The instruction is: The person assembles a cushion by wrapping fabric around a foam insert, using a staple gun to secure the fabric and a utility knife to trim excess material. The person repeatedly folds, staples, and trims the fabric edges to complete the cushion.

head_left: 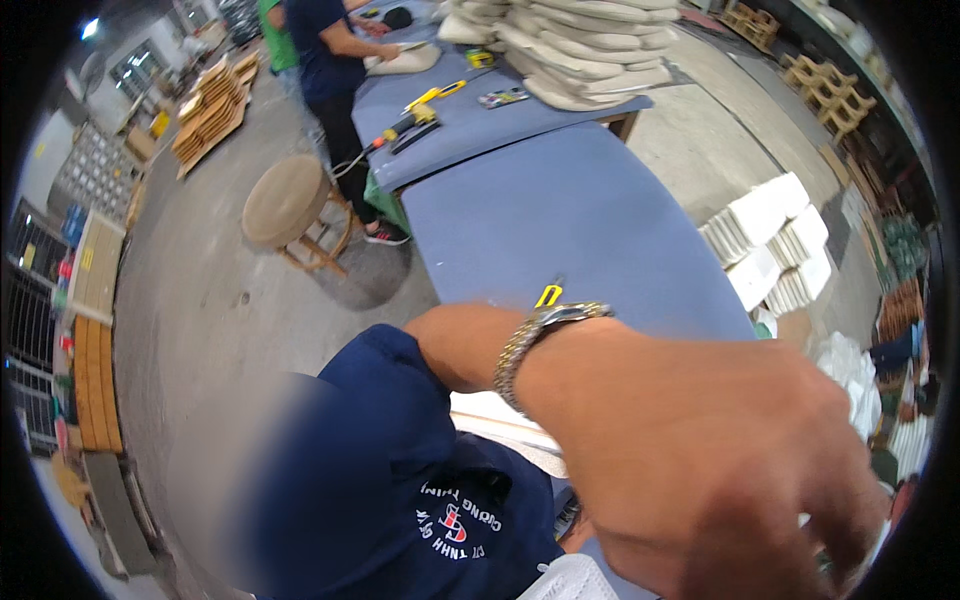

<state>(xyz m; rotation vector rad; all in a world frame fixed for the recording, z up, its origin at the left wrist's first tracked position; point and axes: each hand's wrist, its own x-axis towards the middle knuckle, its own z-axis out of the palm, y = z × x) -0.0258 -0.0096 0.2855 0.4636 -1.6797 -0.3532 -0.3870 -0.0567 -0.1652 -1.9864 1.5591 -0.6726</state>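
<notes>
My left arm reaches across the view from a navy sleeve (390,400), with a metal watch (553,322) at the wrist. Large and close, my left hand (720,450) fills the lower right, its fingers curled downward. Small white and green bits show between the fingers; whether they are held cannot be made out. Beyond the wrist, a yellow utility knife (549,294) lies on the blue-covered table (560,215). Beneath the forearm, a pale flat piece (505,425) is partly hidden. No part of my right hand can be clearly identified.
A round stool (287,200) stands left of the table. Farther off, a co-worker (335,60) handles a pale cushion (405,60). A staple-gun-like tool (408,128), a tape measure (480,58) and piled cushions (590,50) lie there. White stacks (765,240) sit on the right.
</notes>
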